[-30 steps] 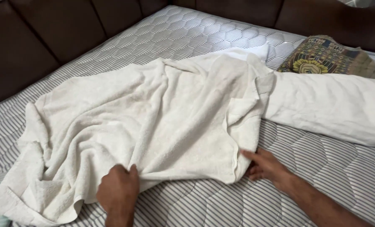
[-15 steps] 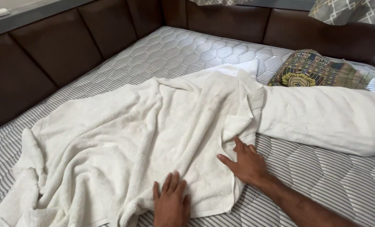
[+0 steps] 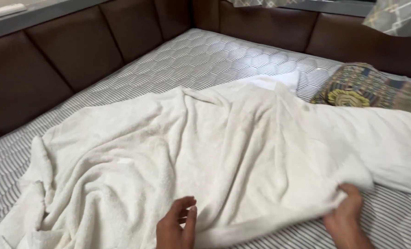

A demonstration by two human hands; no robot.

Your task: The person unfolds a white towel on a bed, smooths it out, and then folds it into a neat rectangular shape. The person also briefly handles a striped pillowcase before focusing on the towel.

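one head camera, looking down across the bed

the only view comes from the person's head and tilts down and forward over a striped mattress (image 3: 224,60). it sits close: the left hand (image 3: 177,227) and right hand (image 3: 346,216) enter at the bottom edge, partly cut off by the frame. a cream towel (image 3: 205,161) fills the centre and lower left. the brown padded wall (image 3: 53,69) runs along the upper left and top, marking the far end. a patterned pillow (image 3: 357,90) lies upper right. no second view overlaps it.
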